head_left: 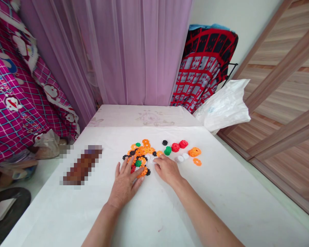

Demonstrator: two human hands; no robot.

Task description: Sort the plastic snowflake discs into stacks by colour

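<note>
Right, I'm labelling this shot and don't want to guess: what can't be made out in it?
All in the head view:
- Part of the pile of notched discs: hidden by the left hand.
- Whether the right hand grips a disc: fingertips too small.
- What the brown patch is: pixelated.
- Inside the white bag: its film hides it.
- The dark round object: cut off by the left edge.

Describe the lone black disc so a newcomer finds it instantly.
On the white table, look beyond the right hand to the green stack. Just past it lies the black disc: the only black one clear of the mixed pile.
</note>
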